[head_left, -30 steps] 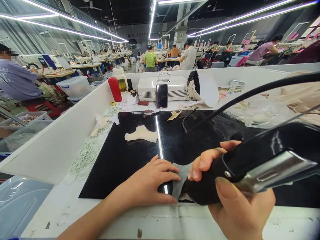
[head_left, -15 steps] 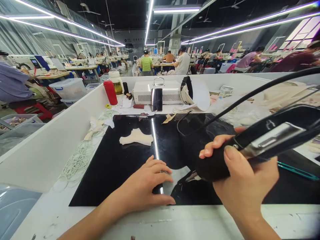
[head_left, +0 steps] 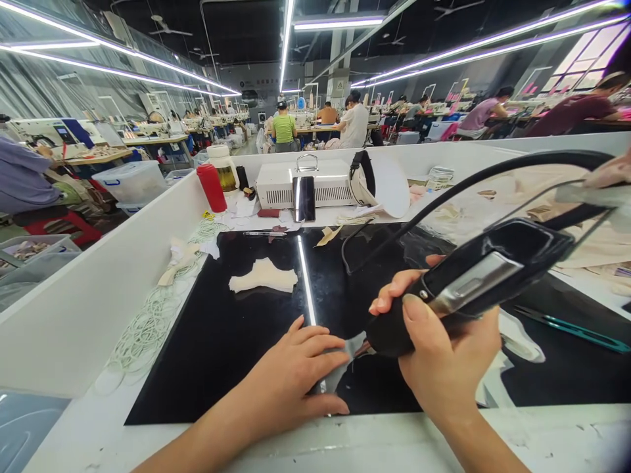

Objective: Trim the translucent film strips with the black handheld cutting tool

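Note:
My left hand [head_left: 300, 368] lies on the black mat [head_left: 197, 355] with its fingers stretched out and slightly apart. Under and beside its fingertips is a thin grey, see-through piece of sheet [head_left: 340, 378], partly hidden by the hand. My right hand [head_left: 444, 361] wraps round a black corded hand tool [head_left: 493, 263] with a silver lever on its side. The tool's narrow metal tip [head_left: 363, 349] is at the edge of the grey piece, close to my left fingers; whether it touches cannot be made out. A stack of cream fabric pieces [head_left: 263, 276] rests farther back.
Teal tweezers [head_left: 586, 334] and a white piece [head_left: 520, 335] lie right of my right hand. The thick black cable [head_left: 444, 190] arcs over the right side. Behind stand a white box [head_left: 276, 184], a phone [head_left: 304, 199] and a red bottle [head_left: 211, 188]. Tangled cord [head_left: 142, 335] lies left.
My right hand has moved left with the tool, bringing its tip nearer my left fingers. White pieces right of it have come into view. A blurred hand-like shape now shows at the right edge.

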The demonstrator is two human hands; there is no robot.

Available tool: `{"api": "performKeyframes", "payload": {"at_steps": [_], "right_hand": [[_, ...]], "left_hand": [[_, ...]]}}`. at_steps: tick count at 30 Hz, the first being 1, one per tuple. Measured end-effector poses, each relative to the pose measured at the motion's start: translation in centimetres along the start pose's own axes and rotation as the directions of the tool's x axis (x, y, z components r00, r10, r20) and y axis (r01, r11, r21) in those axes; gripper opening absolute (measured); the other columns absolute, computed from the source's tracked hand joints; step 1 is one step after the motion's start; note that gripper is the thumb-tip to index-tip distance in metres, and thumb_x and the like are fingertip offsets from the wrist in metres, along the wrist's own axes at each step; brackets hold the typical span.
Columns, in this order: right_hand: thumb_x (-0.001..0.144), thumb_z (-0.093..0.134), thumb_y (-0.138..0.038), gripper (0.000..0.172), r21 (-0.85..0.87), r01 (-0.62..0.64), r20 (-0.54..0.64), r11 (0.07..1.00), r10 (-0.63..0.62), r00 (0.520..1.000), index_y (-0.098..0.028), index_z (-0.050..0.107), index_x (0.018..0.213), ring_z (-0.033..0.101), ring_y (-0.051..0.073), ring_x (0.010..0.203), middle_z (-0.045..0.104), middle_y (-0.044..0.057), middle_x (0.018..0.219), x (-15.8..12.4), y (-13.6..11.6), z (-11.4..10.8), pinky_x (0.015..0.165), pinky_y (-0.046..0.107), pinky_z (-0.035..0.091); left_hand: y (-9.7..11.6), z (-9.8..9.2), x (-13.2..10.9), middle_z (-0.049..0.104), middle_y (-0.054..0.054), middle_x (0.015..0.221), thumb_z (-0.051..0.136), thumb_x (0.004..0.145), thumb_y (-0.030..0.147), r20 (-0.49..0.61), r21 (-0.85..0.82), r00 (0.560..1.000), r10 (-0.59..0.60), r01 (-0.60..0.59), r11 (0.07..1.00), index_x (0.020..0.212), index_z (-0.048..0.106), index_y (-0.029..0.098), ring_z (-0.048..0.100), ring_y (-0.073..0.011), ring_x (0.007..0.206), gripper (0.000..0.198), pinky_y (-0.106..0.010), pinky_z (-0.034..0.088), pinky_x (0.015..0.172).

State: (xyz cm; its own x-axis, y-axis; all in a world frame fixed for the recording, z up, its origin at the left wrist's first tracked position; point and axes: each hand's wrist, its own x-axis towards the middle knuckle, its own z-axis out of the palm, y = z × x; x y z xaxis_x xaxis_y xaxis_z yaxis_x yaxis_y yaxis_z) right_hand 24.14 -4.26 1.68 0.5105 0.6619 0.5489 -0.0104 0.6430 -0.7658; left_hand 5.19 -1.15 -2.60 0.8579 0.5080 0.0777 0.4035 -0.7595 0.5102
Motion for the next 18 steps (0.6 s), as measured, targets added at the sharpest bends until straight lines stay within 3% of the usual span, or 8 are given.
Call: {"api": "performKeyframes", "payload": {"at_steps": [6,11,18], "right_hand": [[0.091,0.075,-0.021,0.036,-0.015,-0.013,0.004,1.000,0.013,1.000,-0.029,0.057,0.120,0.065,0.016,0.065,0.067,-0.004,0.085,0.3,0.0,-0.2,0.066,0.036,0.058],[0.089,0.076,-0.024,0.036,-0.035,0.017,-0.071,0.999,-0.020,0.997,-0.029,0.058,0.120,0.063,0.016,0.064,0.066,-0.005,0.084,1.2,0.0,-0.7,0.064,0.036,0.056],[0.090,0.076,-0.025,0.035,-0.062,0.030,-0.035,0.998,-0.032,0.999,-0.029,0.057,0.119,0.064,0.016,0.063,0.067,-0.005,0.084,1.2,0.5,-0.8,0.065,0.037,0.057]], "left_hand": [[0.0,0.0,0.0,0.061,-0.005,0.148,0.076,0.091,0.051,0.002,-0.005,1.000,-0.003,0.003,1.000,0.142,0.059,0.030,0.048,-0.0309,0.144,0.058,-0.064,0.019,0.126],[0.1,-0.1,0.0,0.061,-0.004,0.148,0.077,0.090,0.051,0.022,-0.002,1.000,-0.017,0.017,1.000,0.139,0.061,0.029,0.047,-0.0311,0.144,0.056,-0.065,0.018,0.125],[0.1,0.0,-0.1,0.061,-0.003,0.148,0.077,0.091,0.050,0.014,0.003,1.000,-0.017,0.017,1.000,0.141,0.060,0.030,0.048,-0.0303,0.143,0.057,-0.065,0.019,0.125]]}}
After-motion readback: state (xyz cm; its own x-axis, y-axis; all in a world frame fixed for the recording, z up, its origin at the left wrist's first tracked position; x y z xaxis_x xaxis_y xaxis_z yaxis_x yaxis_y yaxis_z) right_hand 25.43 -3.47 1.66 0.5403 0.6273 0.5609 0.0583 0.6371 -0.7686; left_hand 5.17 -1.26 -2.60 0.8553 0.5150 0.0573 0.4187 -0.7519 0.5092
